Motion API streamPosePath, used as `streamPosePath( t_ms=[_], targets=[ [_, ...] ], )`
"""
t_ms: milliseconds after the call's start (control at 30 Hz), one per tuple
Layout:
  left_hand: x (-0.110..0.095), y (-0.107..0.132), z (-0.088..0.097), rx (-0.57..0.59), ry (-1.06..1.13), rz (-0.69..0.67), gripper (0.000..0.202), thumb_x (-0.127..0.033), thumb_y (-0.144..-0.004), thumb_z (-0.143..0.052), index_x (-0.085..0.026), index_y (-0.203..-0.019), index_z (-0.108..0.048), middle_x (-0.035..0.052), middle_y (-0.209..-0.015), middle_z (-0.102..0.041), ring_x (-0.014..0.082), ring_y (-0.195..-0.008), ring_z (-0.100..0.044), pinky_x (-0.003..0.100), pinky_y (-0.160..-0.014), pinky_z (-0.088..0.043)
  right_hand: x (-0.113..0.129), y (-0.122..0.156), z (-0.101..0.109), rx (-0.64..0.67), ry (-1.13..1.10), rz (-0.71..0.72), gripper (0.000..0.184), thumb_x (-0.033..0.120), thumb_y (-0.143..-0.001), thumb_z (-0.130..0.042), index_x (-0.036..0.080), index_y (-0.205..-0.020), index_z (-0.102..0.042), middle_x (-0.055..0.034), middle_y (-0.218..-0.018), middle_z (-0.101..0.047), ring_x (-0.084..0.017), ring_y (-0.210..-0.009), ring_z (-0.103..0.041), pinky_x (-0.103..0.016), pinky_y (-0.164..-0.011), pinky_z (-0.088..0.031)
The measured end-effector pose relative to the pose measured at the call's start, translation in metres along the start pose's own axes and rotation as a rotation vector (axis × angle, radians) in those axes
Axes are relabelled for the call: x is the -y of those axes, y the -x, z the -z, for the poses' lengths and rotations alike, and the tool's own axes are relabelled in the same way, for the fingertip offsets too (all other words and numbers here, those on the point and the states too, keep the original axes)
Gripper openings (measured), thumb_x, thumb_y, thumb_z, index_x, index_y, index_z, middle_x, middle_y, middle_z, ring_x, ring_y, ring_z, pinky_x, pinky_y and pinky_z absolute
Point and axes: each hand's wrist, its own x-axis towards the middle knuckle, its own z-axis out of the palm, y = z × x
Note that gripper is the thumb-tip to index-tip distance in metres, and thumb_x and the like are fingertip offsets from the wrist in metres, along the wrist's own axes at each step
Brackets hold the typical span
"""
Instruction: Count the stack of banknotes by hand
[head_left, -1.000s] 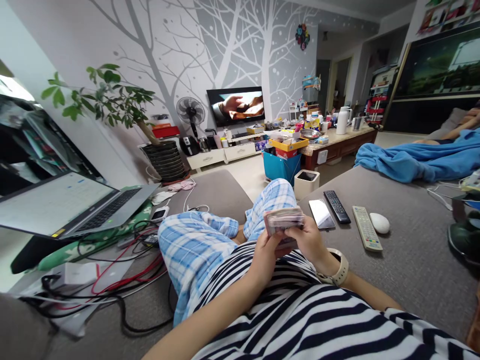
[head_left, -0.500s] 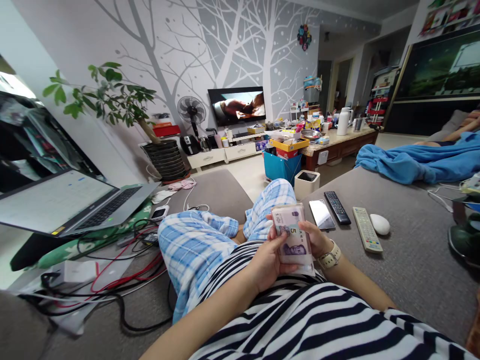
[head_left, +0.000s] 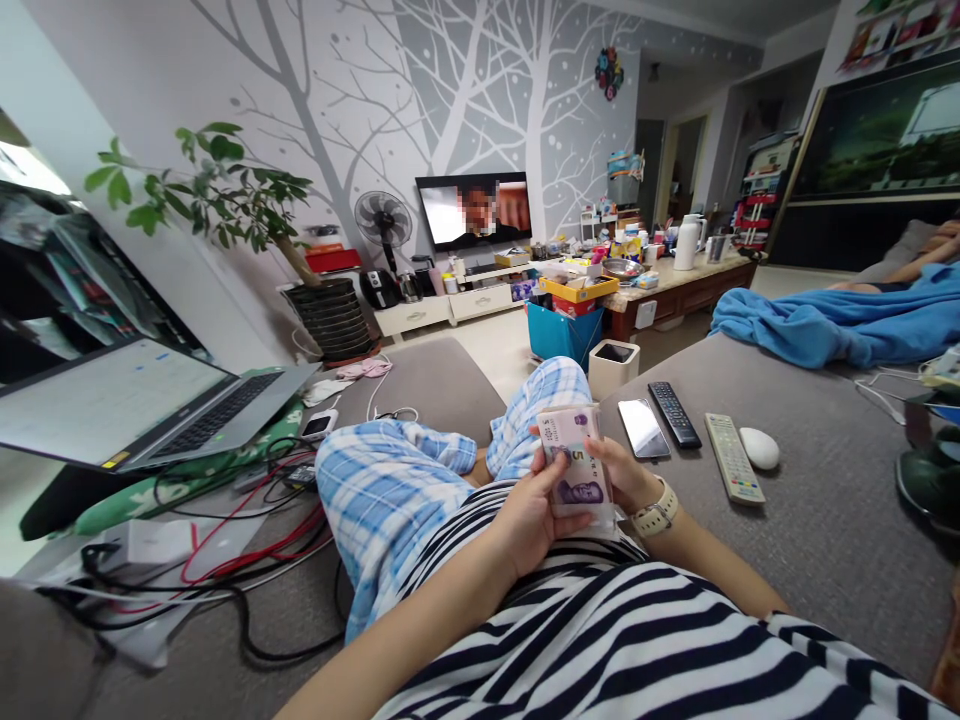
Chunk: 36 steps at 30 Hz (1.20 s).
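On grey sofa [head_left: 795, 560], stack of yuan banknotes [head_left: 576, 465] stands upright above striped shirt, held between both hands: left hand [head_left: 534, 522] cups near side, thumb pressed on top note; right hand [head_left: 626, 475] grips far side, fingers curled round edge. Just right of hands: smartphone [head_left: 643, 428], black remote [head_left: 675, 414], white remote [head_left: 733, 458], white mouse [head_left: 759, 448]. Near left: open laptop [head_left: 142, 410], tangled cables [head_left: 247, 560]. Far: blue bin [head_left: 562, 335] under yellow tray [head_left: 576, 285] piled with packages; small white bin [head_left: 613, 368], dark item inside; wooden table [head_left: 675, 292] crowded with bottles, white thermos [head_left: 685, 255]; tree-mural wall [head_left: 480, 100], television [head_left: 474, 210].

banknotes [head_left: 576, 470] beneath the top note hidden
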Motion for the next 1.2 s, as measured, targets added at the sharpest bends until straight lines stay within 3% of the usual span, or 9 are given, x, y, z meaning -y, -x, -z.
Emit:
streamPosePath(
  t_ms=[200, 433, 633, 767, 867, 1033, 1200],
  targets=[
    [-0.002, 0.001, 0.0, 0.054, -0.023, -0.006, 0.042, -0.045, -0.078, -0.065, -0.02, -0.113, -0.059, 0.0088, -0.099, -0.068, 0.0189, -0.073, -0.067, 0.027, -0.051, -0.055, -0.003, 0.001, 0.005, -0.034, 0.031, -0.017, 0.07, 0.065, -0.066, -0.061, 0.015, -0.115, -0.061, -0.0136, -0.102, -0.069, -0.029, -0.105, -0.061, -0.046, -0.092, -0.046],
    [-0.003, 0.002, -0.003, -0.026, -0.061, -0.103, 0.043, -0.044, -0.076, -0.069, -0.022, -0.112, -0.06, 0.0089, -0.105, -0.068, 0.0193, -0.079, -0.066, 0.029, -0.058, -0.056, -0.007, -0.008, -0.005, -0.199, -0.005, 0.051, 0.064, 0.067, -0.08, -0.043, 0.016, -0.114, -0.063, -0.0126, -0.098, -0.071, -0.027, -0.099, -0.064, -0.043, -0.084, -0.051],
    [-0.007, -0.002, 0.001, -0.113, -0.171, -0.238, 0.039, -0.047, -0.077, -0.066, -0.014, -0.099, -0.067, 0.0126, -0.098, -0.071, 0.0221, -0.081, -0.067, 0.029, -0.063, -0.055, 0.002, -0.012, -0.009, -0.252, 0.057, 0.137, 0.053, 0.061, -0.076, -0.057, 0.017, -0.105, -0.068, -0.01, -0.093, -0.073, -0.026, -0.093, -0.066, -0.04, -0.08, -0.053],
    [-0.007, -0.003, 0.003, -0.138, -0.233, -0.269, 0.037, -0.046, -0.077, -0.066, -0.015, -0.097, -0.069, 0.0103, -0.091, -0.073, 0.0229, -0.083, -0.068, 0.03, -0.067, -0.054, 0.002, -0.013, -0.014, -0.424, 0.139, 0.267, 0.038, 0.046, -0.073, -0.07, 0.016, -0.096, -0.07, -0.0073, -0.086, -0.074, -0.025, -0.084, -0.068, -0.037, -0.075, -0.054],
    [-0.008, 0.001, 0.002, -0.112, -0.277, -0.242, 0.034, -0.04, -0.078, -0.065, -0.014, -0.1, -0.069, 0.0104, -0.09, -0.073, 0.0226, -0.083, -0.068, 0.03, -0.067, -0.053, -0.004, -0.012, -0.016, -0.553, 0.21, 0.361, 0.036, 0.046, -0.074, -0.07, 0.015, -0.093, -0.07, -0.0069, -0.084, -0.074, -0.024, -0.079, -0.068, -0.036, -0.071, -0.055],
    [-0.014, 0.009, -0.003, -0.042, -0.171, -0.14, 0.024, -0.028, -0.076, -0.064, -0.012, -0.094, -0.068, 0.013, -0.091, -0.073, 0.023, -0.08, -0.068, 0.031, -0.064, -0.054, -0.011, -0.005, -0.018, -0.604, 0.278, 0.463, 0.033, 0.047, -0.078, -0.067, 0.018, -0.093, -0.071, -0.0055, -0.084, -0.073, -0.023, -0.078, -0.067, -0.036, -0.07, -0.055],
    [-0.008, 0.007, -0.005, 0.027, -0.153, -0.223, 0.029, -0.034, -0.079, -0.063, -0.012, -0.097, -0.069, 0.0128, -0.096, -0.072, 0.0246, -0.087, -0.067, 0.033, -0.071, -0.054, -0.007, -0.002, -0.022, -0.638, 0.238, 0.503, 0.031, 0.046, -0.075, -0.07, 0.018, -0.089, -0.071, -0.0045, -0.08, -0.073, -0.024, -0.078, -0.068, -0.036, -0.068, -0.055]
  ],
)
